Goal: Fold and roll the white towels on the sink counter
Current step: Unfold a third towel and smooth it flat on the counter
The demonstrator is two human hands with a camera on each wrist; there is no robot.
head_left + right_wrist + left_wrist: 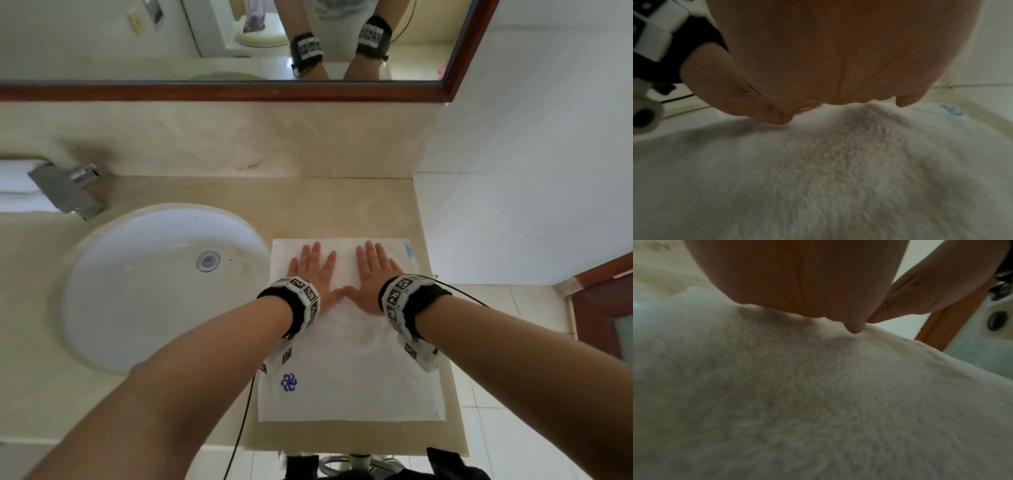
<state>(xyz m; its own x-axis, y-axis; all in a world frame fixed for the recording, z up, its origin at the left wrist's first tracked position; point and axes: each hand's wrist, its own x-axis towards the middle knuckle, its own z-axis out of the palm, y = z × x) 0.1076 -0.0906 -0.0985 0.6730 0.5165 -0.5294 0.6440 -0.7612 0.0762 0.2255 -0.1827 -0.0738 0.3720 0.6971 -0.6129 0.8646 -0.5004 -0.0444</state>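
A white towel (356, 370) lies flat on the beige counter (308, 205) to the right of the sink, a blue flower logo near its front left corner. My left hand (313, 270) and right hand (371, 270) press palm-down on its far half, fingers straight and spread, thumb tips almost touching. In the left wrist view my left hand (797, 288) lies flat on the towel's pile (818, 402), with the other hand's thumb beside it. The right wrist view shows my right hand (838, 56) flat on the towel (828, 178). More folded white towels (17, 185) sit at the far left.
The round white sink (154, 284) lies left of the towel, with a chrome tap (68, 188) behind it. A wood-framed mirror (239, 41) hangs above the counter. The counter ends at a white wall (531, 171) on the right. A dark door (606, 308) stands beyond.
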